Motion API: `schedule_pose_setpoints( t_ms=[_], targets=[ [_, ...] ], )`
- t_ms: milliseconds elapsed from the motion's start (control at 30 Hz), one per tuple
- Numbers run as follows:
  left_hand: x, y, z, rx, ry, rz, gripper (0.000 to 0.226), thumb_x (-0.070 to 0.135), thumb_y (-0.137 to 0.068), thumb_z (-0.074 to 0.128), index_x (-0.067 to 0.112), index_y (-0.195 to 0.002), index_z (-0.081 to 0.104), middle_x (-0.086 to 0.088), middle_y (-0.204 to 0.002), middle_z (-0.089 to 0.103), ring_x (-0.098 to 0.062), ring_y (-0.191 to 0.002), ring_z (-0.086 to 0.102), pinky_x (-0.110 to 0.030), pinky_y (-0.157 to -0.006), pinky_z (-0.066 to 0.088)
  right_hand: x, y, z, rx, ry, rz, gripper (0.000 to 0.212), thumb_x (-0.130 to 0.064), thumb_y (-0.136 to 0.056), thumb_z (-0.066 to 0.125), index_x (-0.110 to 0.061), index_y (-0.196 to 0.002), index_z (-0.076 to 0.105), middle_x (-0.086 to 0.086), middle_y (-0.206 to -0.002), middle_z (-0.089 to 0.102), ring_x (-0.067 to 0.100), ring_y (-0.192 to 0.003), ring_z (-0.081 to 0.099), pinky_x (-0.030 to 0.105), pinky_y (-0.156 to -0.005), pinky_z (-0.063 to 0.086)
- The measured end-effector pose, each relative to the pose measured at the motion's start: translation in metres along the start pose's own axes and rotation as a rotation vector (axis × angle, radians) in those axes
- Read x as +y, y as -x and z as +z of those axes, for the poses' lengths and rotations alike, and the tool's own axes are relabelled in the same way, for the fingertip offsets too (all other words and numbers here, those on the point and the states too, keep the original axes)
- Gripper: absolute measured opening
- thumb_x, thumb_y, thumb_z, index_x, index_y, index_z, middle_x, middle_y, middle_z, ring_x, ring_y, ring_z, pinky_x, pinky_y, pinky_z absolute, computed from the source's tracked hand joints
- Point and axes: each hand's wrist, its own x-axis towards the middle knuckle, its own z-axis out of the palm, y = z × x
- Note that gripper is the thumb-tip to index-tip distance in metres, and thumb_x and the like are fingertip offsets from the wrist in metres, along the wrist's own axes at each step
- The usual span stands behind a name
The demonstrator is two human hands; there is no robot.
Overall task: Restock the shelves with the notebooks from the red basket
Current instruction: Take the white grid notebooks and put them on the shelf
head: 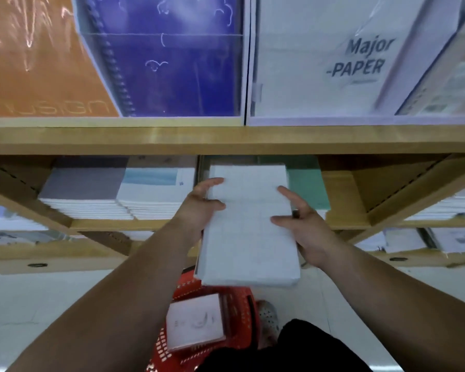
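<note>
A thick stack of white notebooks (pixel 249 224) is held between both hands, its far end reaching into the middle shelf (pixel 172 224) over a green pile (pixel 306 189). My left hand (pixel 202 208) grips the stack's left edge, thumb on top. My right hand (pixel 304 224) grips its right edge, fingers on top. Below on the floor stands the red basket (pixel 242 304) with a pale pink notebook (pixel 196 320) lying in it.
Piles of grey (pixel 86 183) and light-blue notebooks (pixel 156 183) fill the shelf to the left. Above, the top shelf board (pixel 226 140) carries orange, blue and white "Major Paper" pads in clear bins. Lower shelves hold more stock. A shoe (pixel 267 315) is beside the basket.
</note>
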Motion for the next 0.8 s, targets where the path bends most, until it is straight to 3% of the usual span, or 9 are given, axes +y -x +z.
schedule_pose_setpoints(
  t_ms=[100,167,233,333,400,467,600,733,800],
  targets=[
    [0.0,-0.039,0.007,0.083,-0.1,0.045,0.047,0.001,-0.093,0.063,0.041,-0.118,0.064,-0.009,-0.116,0.07,-0.028,-0.092,0.07,-0.045,-0.085,0.06,-0.013,-0.043,0.003,0.045,0.014,0.007,0.068,0.011,-0.089,0.066,-0.035,-0.138,0.058,-0.005,-0.102,0.077,0.017,-0.087,0.075,0.034,-0.075,0.061],
    [-0.005,-0.052,0.011,0.11,-0.217,0.044,0.043,0.016,-0.096,0.065,0.036,-0.133,0.056,-0.002,-0.101,0.069,-0.019,-0.075,0.065,-0.026,-0.065,0.057,-0.017,-0.067,0.012,0.053,0.041,0.016,0.068,0.011,-0.089,0.064,-0.033,-0.141,0.057,-0.002,-0.107,0.074,0.017,-0.085,0.074,0.036,-0.077,0.061],
    [-0.018,-0.057,0.011,0.104,-0.337,0.031,0.047,0.019,-0.097,0.064,0.032,-0.14,0.049,-0.003,-0.094,0.065,-0.016,-0.063,0.058,-0.017,-0.047,0.044,-0.019,-0.088,0.022,0.053,0.104,-0.005,0.07,0.013,-0.089,0.064,-0.029,-0.145,0.054,0.004,-0.12,0.07,0.023,-0.097,0.072,0.046,-0.09,0.059],
    [-0.043,-0.043,0.007,0.109,-0.368,0.057,0.056,0.012,-0.094,0.061,0.04,-0.14,0.046,-0.019,-0.117,0.061,-0.025,-0.074,0.063,-0.021,-0.052,0.045,-0.018,-0.1,0.03,0.046,0.224,-0.041,0.068,0.01,-0.091,0.064,-0.025,-0.148,0.05,0.007,-0.132,0.065,0.028,-0.113,0.067,0.047,-0.097,0.056],
    [-0.055,-0.025,0.002,0.11,-0.29,0.062,0.063,0.005,-0.094,0.06,0.043,-0.141,0.044,-0.011,-0.113,0.063,-0.015,-0.07,0.063,-0.018,-0.051,0.047,-0.017,-0.098,0.032,0.064,0.255,-0.064,0.066,0.007,-0.094,0.062,-0.026,-0.149,0.048,0.002,-0.128,0.064,0.023,-0.109,0.065,0.037,-0.091,0.058],
    [-0.07,-0.006,-0.003,0.096,-0.238,0.031,0.066,0.001,-0.096,0.06,0.041,-0.145,0.04,0.0,-0.104,0.065,-0.008,-0.072,0.061,-0.015,-0.056,0.05,-0.015,-0.096,0.032,0.108,0.289,-0.085,0.064,0.002,-0.096,0.063,-0.03,-0.149,0.048,0.0,-0.128,0.064,0.02,-0.11,0.065,0.036,-0.094,0.057],
    [-0.093,0.013,-0.006,0.05,-0.063,-0.06,0.069,0.012,-0.101,0.057,0.057,-0.146,0.031,0.0,-0.126,0.065,-0.017,-0.09,0.063,-0.03,-0.069,0.054,-0.006,-0.095,0.036,0.154,0.41,-0.127,0.065,-0.01,-0.096,0.066,-0.038,-0.15,0.045,-0.003,-0.141,0.057,0.02,-0.12,0.061,0.037,-0.098,0.055],
    [-0.095,0.015,-0.006,0.072,0.071,-0.079,0.074,-0.003,-0.1,0.052,0.058,-0.142,0.04,-0.002,-0.113,0.067,-0.03,-0.089,0.062,-0.046,-0.082,0.059,0.004,-0.076,0.039,0.175,0.491,-0.14,0.071,-0.02,-0.096,0.068,-0.038,-0.156,0.034,-0.005,-0.148,0.045,0.012,-0.112,0.052,0.025,-0.089,0.046],
    [-0.095,0.017,-0.006,0.059,0.034,-0.034,0.076,-0.004,-0.099,0.053,0.056,-0.143,0.037,0.008,-0.107,0.064,-0.018,-0.077,0.068,-0.035,-0.071,0.061,0.016,-0.054,0.035,0.201,0.519,-0.127,0.072,-0.026,-0.096,0.069,-0.041,-0.156,0.032,-0.008,-0.145,0.045,0.009,-0.11,0.05,0.023,-0.088,0.043]
  ],
)
